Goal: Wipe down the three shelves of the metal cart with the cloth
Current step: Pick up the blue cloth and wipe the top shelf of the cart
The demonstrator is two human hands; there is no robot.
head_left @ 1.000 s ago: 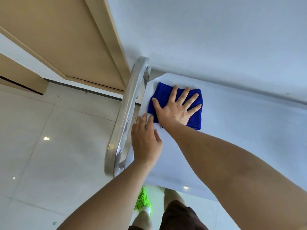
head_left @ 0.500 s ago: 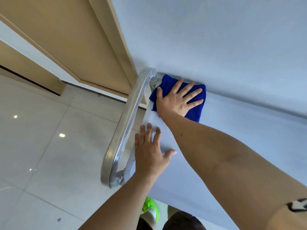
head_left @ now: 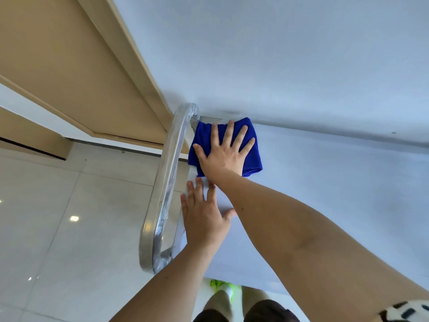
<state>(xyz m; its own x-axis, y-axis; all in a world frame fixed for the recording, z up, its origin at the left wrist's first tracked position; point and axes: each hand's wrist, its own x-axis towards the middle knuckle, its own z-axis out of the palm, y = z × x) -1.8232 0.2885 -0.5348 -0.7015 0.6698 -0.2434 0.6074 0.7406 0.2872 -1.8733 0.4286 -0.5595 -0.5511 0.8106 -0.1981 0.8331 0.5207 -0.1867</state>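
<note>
text: none showing legibly | labels: none | brands: none | numbers: none | signs: none | note: black-and-white pattern (head_left: 404,312) is showing at the near right edge, too cut off and blurred to read as lettering

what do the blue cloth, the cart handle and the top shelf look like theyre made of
Blue cloth: soft, fuzzy fabric, probably microfibre; matte nap, folded edge sags.
Cart handle: polished metal tube, likely stainless steel; bright reflections, with crinkled clear film seemingly wrapped around it.
Top shelf: smooth, flat, pale and matte; possibly a protective film over the metal, cannot tell.
</note>
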